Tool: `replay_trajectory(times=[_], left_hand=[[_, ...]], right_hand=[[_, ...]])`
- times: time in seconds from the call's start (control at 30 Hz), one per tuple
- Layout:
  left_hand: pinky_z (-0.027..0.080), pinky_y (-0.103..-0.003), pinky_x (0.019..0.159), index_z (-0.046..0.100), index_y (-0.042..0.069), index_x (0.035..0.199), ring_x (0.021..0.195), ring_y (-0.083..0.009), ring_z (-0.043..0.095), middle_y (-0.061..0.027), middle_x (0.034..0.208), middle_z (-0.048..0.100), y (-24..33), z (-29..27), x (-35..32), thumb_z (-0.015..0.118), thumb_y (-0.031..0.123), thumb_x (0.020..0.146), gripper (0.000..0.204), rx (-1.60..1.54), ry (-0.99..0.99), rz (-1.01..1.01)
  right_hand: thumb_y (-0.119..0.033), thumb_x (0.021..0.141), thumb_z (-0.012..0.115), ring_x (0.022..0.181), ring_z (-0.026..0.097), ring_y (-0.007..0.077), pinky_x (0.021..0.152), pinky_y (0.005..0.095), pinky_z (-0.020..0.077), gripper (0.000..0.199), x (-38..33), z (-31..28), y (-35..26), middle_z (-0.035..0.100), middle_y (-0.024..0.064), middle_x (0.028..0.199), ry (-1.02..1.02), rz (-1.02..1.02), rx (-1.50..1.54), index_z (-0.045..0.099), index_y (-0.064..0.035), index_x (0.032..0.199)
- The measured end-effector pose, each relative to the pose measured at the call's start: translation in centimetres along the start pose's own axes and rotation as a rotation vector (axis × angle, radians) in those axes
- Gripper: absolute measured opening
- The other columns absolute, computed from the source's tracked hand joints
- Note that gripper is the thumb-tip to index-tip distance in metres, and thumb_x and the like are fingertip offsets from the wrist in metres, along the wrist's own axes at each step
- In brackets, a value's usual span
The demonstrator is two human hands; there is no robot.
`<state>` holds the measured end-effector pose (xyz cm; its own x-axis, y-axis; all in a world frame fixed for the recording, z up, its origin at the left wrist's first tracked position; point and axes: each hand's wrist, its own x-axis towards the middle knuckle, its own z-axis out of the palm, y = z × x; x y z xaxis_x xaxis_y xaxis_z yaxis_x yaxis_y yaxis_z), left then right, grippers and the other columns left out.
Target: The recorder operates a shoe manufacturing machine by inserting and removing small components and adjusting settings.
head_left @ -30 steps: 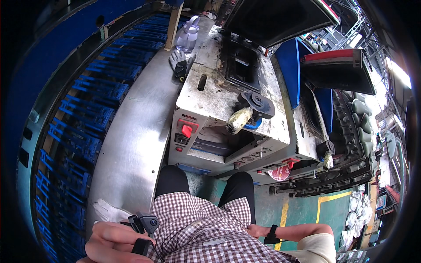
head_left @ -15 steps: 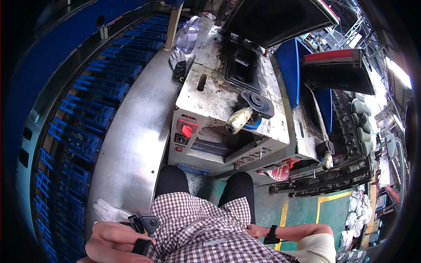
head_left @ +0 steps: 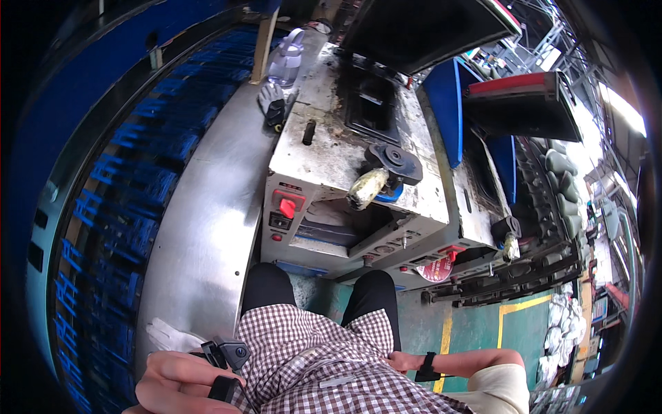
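Observation:
At the lower left, my left hand is closed, its fingers curled at a small black device with a thin cable. A pale glove lies just beyond that hand, on the metal bench. My right hand rests against the side of the brown-and-white checkered apron in my lap. Its fingers look curled, and what they hold, if anything, is hidden. A black band circles the right wrist. In front of me stands a worn white machine with a raised black lid and a wrapped handle.
The metal bench runs along my left, beside rows of blue racks. A grey glove and a clear bottle are at its far end. A second machine and grey moulded pieces stand to the right.
The view has shifted slightly, so the machines and bench sit a little farther left. Both hands have kept nearly the same place and shape.

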<state>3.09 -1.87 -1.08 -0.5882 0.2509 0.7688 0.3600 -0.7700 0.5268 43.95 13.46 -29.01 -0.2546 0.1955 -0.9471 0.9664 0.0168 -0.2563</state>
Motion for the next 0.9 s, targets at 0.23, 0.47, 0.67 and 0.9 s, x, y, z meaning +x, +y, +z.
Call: replay_trajectory(times=[0.23, 0.47, 0.67, 0.9], left_hand=[[0.052, -0.036, 0.056, 0.045, 0.011, 0.094, 0.062, -0.0275, 0.050, -0.0167, 0.087, 0.052, 0.0, 2.2, 0.4, 0.054, 0.016, 0.088, 0.012, -0.112, -0.086, -0.130], [0.048, -0.034, 0.053, 0.043, 0.007, 0.086, 0.061, -0.0257, 0.048, -0.0088, 0.078, 0.045, 0.0, 4.5, 0.0, 0.052, 0.012, 0.086, 0.011, -0.233, -0.050, -0.073], [0.051, -0.026, 0.051, 0.049, 0.009, 0.087, 0.063, -0.0206, 0.052, -0.0081, 0.080, 0.050, -2.7, -0.3, -0.2, 0.070, 0.010, 0.076, 0.024, -0.283, -0.111, 0.015], [0.051, -0.025, 0.051, 0.050, 0.010, 0.088, 0.063, -0.0197, 0.053, -0.0087, 0.081, 0.051, -0.9, -3.1, -0.5, 0.074, 0.011, 0.075, 0.028, -0.097, -0.111, 0.056]], right_hand=[[-0.066, 0.088, 0.041, 0.046, 0.060, 0.0180, 0.042, 0.0292, 0.0511, 0.075, -0.3, 0.4, 0.2, 0.056, 0.0086, 0.057, 0.033, 0.042, 0.105, 0.057, 0.0042, 0.067], [-0.077, 0.075, 0.048, 0.052, 0.062, 0.0200, 0.048, 0.0302, 0.0510, 0.078, -1.3, -2.1, -0.9, 0.059, 0.0101, 0.061, -0.192, 0.160, 0.130, 0.058, -0.0006, 0.066], [-0.054, 0.085, 0.056, 0.084, 0.065, 0.0313, 0.071, 0.0408, 0.0489, 0.048, -5.0, -4.6, -7.3, 0.067, 0.0123, 0.087, 0.403, -0.241, -0.390, 0.063, -0.0092, 0.100], [-0.001, 0.086, 0.058, 0.074, 0.064, 0.0146, 0.068, 0.0282, 0.0498, 0.003, -17.8, -10.4, -17.8, 0.064, 0.0068, 0.076, 0.828, -0.645, -0.123, 0.058, 0.0017, 0.087]])
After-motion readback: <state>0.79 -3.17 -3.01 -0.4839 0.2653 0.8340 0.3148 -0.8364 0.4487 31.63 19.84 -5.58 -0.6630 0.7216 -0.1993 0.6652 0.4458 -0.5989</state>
